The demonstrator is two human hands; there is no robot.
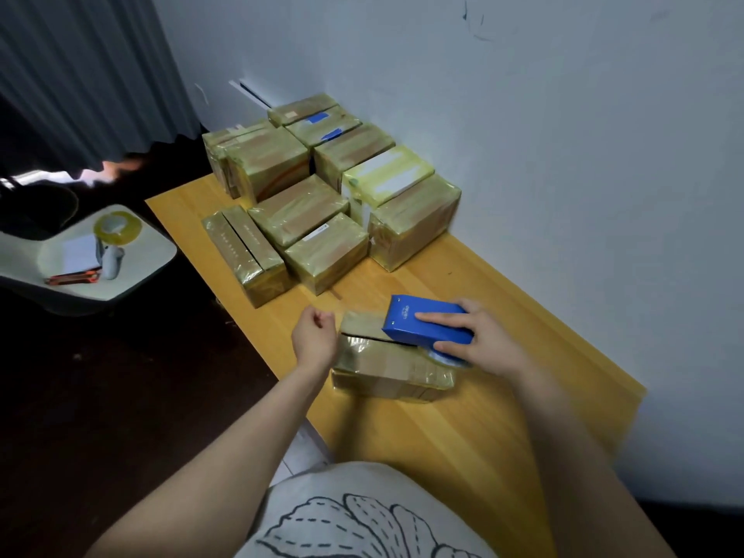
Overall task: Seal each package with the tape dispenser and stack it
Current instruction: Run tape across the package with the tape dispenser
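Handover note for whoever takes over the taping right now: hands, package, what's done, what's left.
Right hand grips the blue tape dispenser, which is pressed on top of the package at the near end of the table.
Left hand has its fingers curled at that package's left end. I cannot tell if it pinches tape.
Done: the taped packages are piled at the far end by the wall.
Left: finish the strip over this package's top seam, which shows a dark gap, then add it to the pile.
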